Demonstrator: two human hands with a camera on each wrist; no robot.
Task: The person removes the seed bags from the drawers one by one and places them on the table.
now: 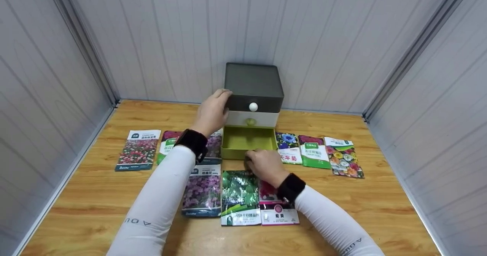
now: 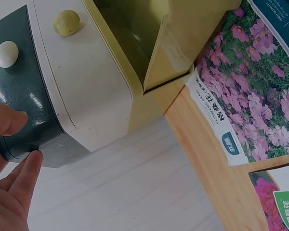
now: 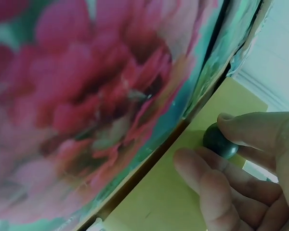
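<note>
A small chest of drawers (image 1: 254, 80) stands near the back wall, with a dark top section, a white middle and a green bottom drawer (image 1: 249, 138). That bottom drawer is pulled out, its bare green inside in sight. My left hand (image 1: 213, 111) grips the upper left corner of the chest; in the left wrist view its fingers (image 2: 28, 180) touch the dark side. With thumb and fingertips, my right hand (image 1: 266, 166) pinches the round dark knob (image 3: 220, 141) on the green drawer's front, as the right wrist view shows.
Flower seed packets lie about the chest: a pink-flowered one (image 1: 137, 150) at far left, a multicoloured one (image 1: 345, 158) at far right. In front are a purple one (image 1: 201, 191), a green one (image 1: 241, 195) and a red one (image 1: 279, 214) partly beneath my right wrist.
</note>
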